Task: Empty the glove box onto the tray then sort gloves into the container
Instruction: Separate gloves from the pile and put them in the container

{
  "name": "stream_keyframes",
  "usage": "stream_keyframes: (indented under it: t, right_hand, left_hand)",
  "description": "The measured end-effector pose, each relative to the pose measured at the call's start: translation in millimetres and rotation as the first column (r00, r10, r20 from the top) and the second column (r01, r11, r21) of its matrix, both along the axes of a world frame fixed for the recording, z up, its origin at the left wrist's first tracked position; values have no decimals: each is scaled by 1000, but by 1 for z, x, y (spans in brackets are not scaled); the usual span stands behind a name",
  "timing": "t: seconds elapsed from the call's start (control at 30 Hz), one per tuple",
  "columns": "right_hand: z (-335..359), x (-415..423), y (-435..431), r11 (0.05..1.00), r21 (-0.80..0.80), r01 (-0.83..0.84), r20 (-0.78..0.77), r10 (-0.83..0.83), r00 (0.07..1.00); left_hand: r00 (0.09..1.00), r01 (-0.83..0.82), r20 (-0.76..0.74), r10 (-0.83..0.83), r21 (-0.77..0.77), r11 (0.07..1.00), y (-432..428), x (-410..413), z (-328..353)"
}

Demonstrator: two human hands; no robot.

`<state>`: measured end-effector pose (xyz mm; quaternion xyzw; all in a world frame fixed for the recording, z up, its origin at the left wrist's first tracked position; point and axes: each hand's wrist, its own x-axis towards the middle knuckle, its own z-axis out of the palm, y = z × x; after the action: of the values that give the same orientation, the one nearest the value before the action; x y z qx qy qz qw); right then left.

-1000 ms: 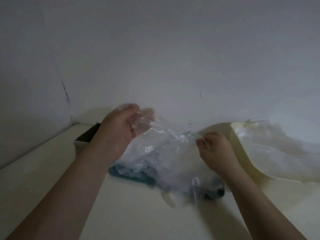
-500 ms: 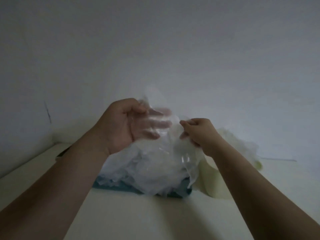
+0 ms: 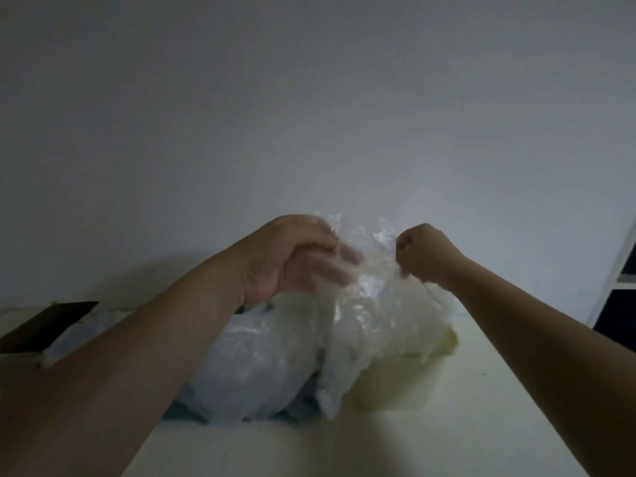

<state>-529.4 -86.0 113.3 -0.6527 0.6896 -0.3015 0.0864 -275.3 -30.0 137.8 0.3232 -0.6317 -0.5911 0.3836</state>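
Gloves on tray, pale table (grey wall behind).

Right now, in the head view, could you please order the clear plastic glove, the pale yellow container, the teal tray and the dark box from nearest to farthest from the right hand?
1. the clear plastic glove: pinched in the right hand itself.
2. the pale yellow plastic container: just below that hand.
3. the teal tray: lower left, beyond the container.
4. the dark box: far left.
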Motion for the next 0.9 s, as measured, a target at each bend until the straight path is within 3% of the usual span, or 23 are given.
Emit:
stream_keyframes:
  t: [0.07,0.23,0.4,0.5,0.57,0.7,0.8,0.9]
  right_hand:
    - [-11,0,-15,998,17,66,-76,-65,995]
    - [-48,4,-38,997,5,77,-35,-77,996]
    - [-38,-28,-35,986,-141,88,168,-63,984]
    - [-19,-50,-18,961,-249,118,155,-81,985]
    - [-12,-48,-1,968,-249,31,96,-7,995]
    - [-17,-9,23,967,61,-246,-62,250,966]
    - [-34,19,20,898,338,-281,-8,301,954]
    - [-50,31,8,841,469,-269,-7,309,951]
  left_hand:
    - [999,-31,20,31,-33,999,-11,-6,-2]
    - [978,-203,37,205,-61,977,-56,-35,-18]
    - [912,-298,217,349,-235,925,-98,-82,-55]
    - [856,-308,329,399,-296,904,-116,-102,-78]
    - [812,-293,409,415,-330,897,-121,-113,-88]
    - [640,-190,592,490,-496,847,-120,-126,-89]
    - [635,-234,568,524,-504,831,-119,-113,-86]
    - [666,-361,443,600,-513,779,-111,-82,-82]
